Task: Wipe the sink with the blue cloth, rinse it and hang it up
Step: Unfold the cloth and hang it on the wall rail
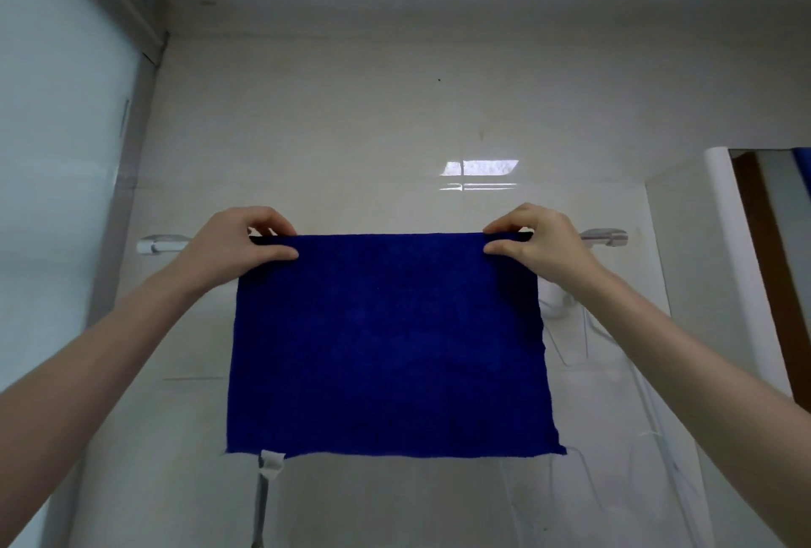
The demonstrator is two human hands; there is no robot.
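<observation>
The blue cloth (388,345) hangs flat and spread out over a white towel rail (163,245) on the tiled wall, a small white tag at its lower left corner. My left hand (237,246) pinches the cloth's top left corner at the rail, thumb in front and fingers over the top. At the top right corner my right hand (533,246) pinches the edge the same way. The rail's right bracket (604,236) shows past my right hand. The sink is out of view.
A frosted glass panel (57,178) with a metal frame stands on the left. A mirror edge (776,240) and white pipe are at the right. White cords (658,429) hang on the wall below the rail's right end.
</observation>
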